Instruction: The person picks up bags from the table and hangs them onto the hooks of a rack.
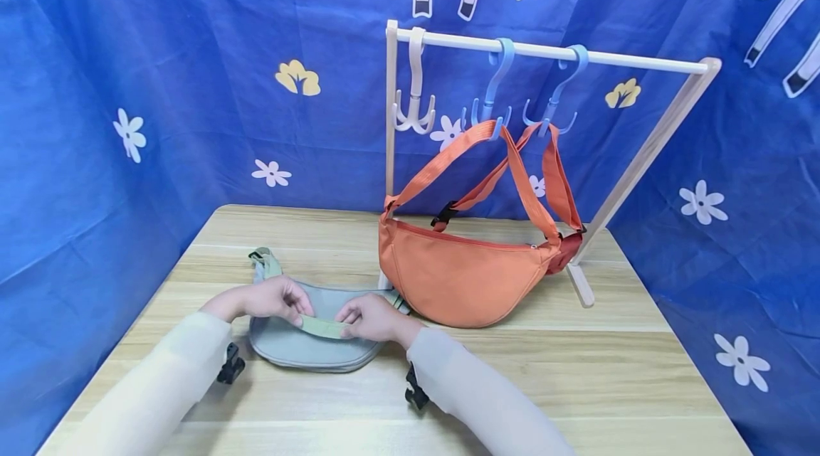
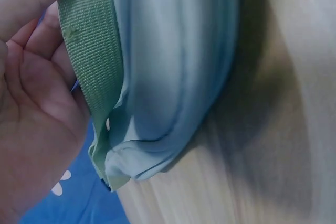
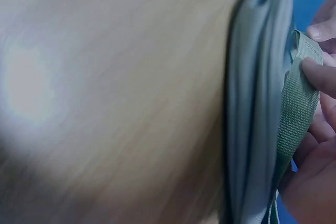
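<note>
A grey-blue crescent-shaped bag [image 1: 314,354] lies on the table, its light green webbing strap [image 1: 322,328] across the front. My left hand [image 1: 274,299] pinches the strap toward its left part, and my right hand [image 1: 378,319] pinches it a short way to the right. In the left wrist view the strap [image 2: 94,48] runs past the thumb and curled fingers, beside the bag's body [image 2: 163,72]. The right wrist view has the strap [image 3: 296,116] under the thumb, next to the bag's edge [image 3: 257,98]. A buckle end [image 1: 261,255] sits at the bag's upper left.
Right of the hands, an orange bag [image 1: 468,278] hangs by its strap from a blue hook [image 1: 492,89] on a rack [image 1: 551,50]. Behind it is a red bag [image 1: 565,253] on another blue hook [image 1: 556,97]. A white hook [image 1: 415,86] hangs at the left.
</note>
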